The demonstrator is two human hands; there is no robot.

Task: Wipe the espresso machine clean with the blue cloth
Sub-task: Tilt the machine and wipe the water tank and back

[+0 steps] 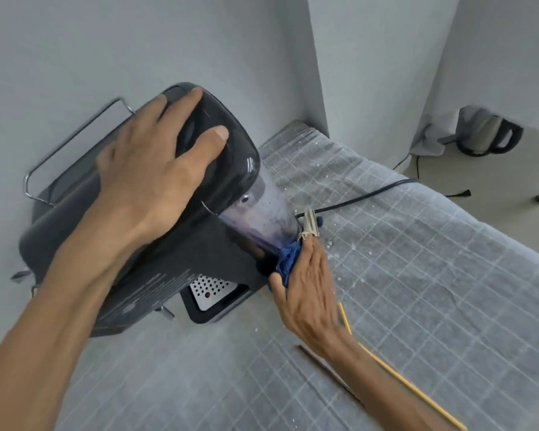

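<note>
From the head view, the left hand (151,169) lies flat with straight fingers on top of the black espresso machine (156,244), which stands on a grey checked table cover (417,290). The right hand (305,284) presses the bunched blue cloth (288,259) against the machine's lower side, fingers curled around it

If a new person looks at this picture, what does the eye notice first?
First, the black espresso machine at centre left, with the left hand spread flat on its top. Next, the right hand pressing the blue cloth against its lower edge, over the grey checked table cover.
</note>
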